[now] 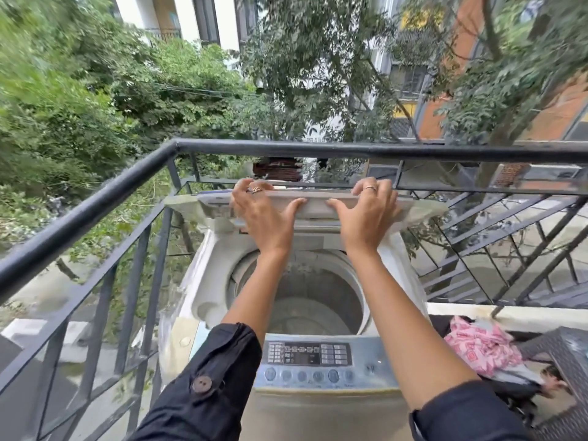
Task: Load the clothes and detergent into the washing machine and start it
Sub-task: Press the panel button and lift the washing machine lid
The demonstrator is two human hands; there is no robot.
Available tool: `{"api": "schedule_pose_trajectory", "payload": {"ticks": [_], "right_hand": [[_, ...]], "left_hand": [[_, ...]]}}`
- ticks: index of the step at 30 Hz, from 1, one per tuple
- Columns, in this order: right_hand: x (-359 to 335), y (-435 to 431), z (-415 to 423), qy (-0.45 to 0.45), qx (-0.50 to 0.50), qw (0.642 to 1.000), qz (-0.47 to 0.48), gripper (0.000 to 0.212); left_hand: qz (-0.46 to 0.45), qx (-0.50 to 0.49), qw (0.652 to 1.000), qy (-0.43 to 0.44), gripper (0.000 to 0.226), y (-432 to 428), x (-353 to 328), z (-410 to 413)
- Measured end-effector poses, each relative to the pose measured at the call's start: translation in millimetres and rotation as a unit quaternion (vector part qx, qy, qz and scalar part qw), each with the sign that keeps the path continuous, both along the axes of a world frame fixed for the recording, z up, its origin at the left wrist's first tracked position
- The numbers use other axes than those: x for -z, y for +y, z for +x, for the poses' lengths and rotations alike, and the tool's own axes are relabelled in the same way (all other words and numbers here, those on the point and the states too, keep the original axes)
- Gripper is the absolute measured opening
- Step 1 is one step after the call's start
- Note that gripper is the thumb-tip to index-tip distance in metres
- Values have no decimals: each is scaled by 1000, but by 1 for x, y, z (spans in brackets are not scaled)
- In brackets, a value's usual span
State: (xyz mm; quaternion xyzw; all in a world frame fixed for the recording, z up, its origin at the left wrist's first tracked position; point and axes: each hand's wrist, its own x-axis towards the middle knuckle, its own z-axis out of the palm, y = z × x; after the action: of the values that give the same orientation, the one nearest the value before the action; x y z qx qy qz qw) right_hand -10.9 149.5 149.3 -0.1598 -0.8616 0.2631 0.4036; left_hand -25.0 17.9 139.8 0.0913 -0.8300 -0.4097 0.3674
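Head view, upper middle: gripping the folded-up lid (316, 205) of the top-loading washing machine (318, 409) with left hand (264, 214) and right hand (366, 214), both wrapped over its top edge with thumbs on the near face. Below, looking into an open drum (311, 300) with no laundry visible inside. At lower right, just beside the machine, seeing pink patterned clothes (480, 348) heaped by a dark woven basket (571, 345). No detergent in sight. Likely the opening step, with loading not yet begun. Next, probably: leaving the lid propped back, reaching right, lifting the clothes over the rim without snagging.
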Motion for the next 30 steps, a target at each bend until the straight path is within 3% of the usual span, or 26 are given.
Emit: {"api": "schedule_pose_trajectory", "payload": {"ticks": [4, 10, 13, 16, 19, 25, 30], "right_hand": [[3, -5, -29, 85, -56, 993, -56, 31], [1, -5, -75, 183, -52, 976, -105, 17], [7, -4, -97, 201, -49, 960, -186, 17], [13, -1, -120, 153, -55, 963, -216, 27], [10, -1, -137, 102, -67, 973, -195, 43], [15, -5, -172, 23, -68, 985, -155, 50], [24, -7, -193, -3, -86, 989, -123, 61]], "left_hand": [[56, 14, 997, 47, 54, -5, -7, -27], [212, 58, 971, 91, 51, -11, -16, -77], [200, 84, 971, 104, 42, -12, -15, -104], [183, 92, 971, 122, 32, -16, -9, -126], [136, 93, 981, 101, 42, -16, -5, -141], [38, 124, 991, -32, 62, -15, -2, -175], [15, 133, 990, -42, 65, -13, 5, -196]]}}
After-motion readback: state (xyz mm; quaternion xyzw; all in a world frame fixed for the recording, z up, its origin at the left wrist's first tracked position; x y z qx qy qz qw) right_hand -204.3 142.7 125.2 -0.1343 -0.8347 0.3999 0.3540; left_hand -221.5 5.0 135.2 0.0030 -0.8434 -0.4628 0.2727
